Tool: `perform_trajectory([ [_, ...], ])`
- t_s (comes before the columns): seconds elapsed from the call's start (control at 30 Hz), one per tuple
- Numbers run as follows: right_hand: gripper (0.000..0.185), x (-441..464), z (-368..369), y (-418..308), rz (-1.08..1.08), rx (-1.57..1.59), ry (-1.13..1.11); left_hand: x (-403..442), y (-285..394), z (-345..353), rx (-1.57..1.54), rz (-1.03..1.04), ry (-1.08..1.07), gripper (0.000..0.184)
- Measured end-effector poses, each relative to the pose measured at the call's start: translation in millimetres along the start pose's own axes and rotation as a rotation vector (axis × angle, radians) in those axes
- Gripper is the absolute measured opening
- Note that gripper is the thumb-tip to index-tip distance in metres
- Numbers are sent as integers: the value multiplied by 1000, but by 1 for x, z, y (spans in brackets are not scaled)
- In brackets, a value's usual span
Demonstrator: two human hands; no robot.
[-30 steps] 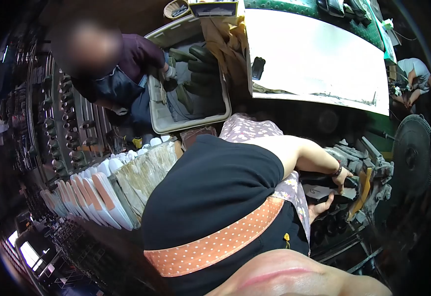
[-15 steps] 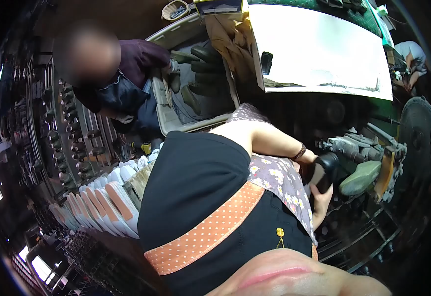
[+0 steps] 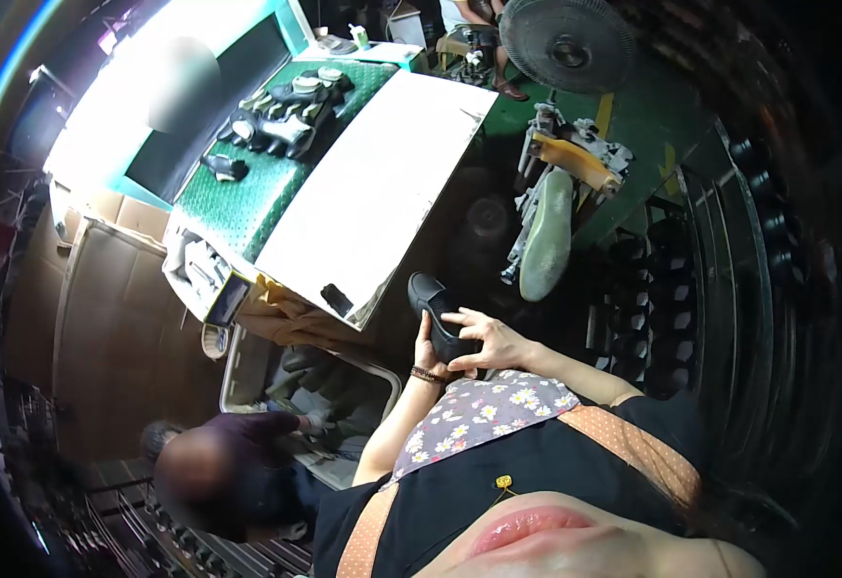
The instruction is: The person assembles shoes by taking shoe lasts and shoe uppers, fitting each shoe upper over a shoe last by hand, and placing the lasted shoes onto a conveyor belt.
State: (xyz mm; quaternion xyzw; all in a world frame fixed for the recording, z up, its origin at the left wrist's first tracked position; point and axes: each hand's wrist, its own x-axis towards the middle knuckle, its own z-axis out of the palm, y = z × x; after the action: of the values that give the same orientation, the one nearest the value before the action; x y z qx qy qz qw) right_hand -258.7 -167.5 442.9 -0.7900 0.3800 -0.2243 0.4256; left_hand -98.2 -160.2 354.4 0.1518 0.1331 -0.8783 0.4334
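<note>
As left hand (image 3: 428, 351) cups a smooth shoe (image 3: 427, 292), right hand (image 3: 494, 340) touches it.

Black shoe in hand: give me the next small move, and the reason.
I'd lift the fingers of the right hand off the black shoe while the left hand supports it. The left hand already grips the shoe, its thumb along the side, and the right hand's spread fingers cover part of the upper, so lifting them would likely bare that part.
</note>
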Motion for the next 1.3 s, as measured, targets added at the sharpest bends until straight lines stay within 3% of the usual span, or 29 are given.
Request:
perform_trajectory([
  [0.17,42,-10,9,4,75,-47,179,2,-9,-8,181,56,26,54],
  [0.27,41,-16,0,-1,208,128,227,11,-7,-19,269,77,47,54],
  [0.4,34,-24,-7,-11,135,150,378,23,-2,-11,308,-4,-34,50],
  [0.5,33,-28,-18,-18,111,227,488,39,-2,-8,419,97,-24,47],
  [0.63,25,-28,-33,-18,-8,195,648,58,-2,-20,386,101,-202,30],
  [0.67,27,-24,-35,-16,8,191,701,61,1,-21,337,99,-344,31],
  [0.73,28,-12,-54,-20,129,170,756,32,-2,29,442,208,-171,42],
  [0.77,27,3,-64,-17,41,235,863,29,9,19,382,165,-179,53],
  [0.87,27,34,-116,3,-16,369,993,16,20,-5,327,191,-106,51],
  [0.93,28,62,-161,12,-131,188,1194,1,21,-10,330,210,-12,44],
  [1.0,46,81,-197,-12,30,-317,1347,-19,17,-17,301,270,89,41],
  [1.07,54,99,-205,-56,-30,-214,1265,-39,9,-30,249,305,209,37],
  [1.1,55,104,-214,-53,42,-222,1269,-45,4,-43,204,333,248,36],
  [1.13,55,118,-219,-51,-369,-206,1353,-49,-4,-57,160,347,276,35],
  [1.17,55,117,-228,-41,-105,-81,1335,-49,-11,-72,118,376,297,34],
  [1.2,52,120,-221,-42,-12,101,1399,-48,-16,-87,106,394,317,33],
  [1.23,48,122,-246,-11,-140,-39,1366,-55,-20,-87,59,430,319,33],
  [1.3,45,127,-243,-5,-150,269,1386,-63,-24,-84,43,523,327,31],
])
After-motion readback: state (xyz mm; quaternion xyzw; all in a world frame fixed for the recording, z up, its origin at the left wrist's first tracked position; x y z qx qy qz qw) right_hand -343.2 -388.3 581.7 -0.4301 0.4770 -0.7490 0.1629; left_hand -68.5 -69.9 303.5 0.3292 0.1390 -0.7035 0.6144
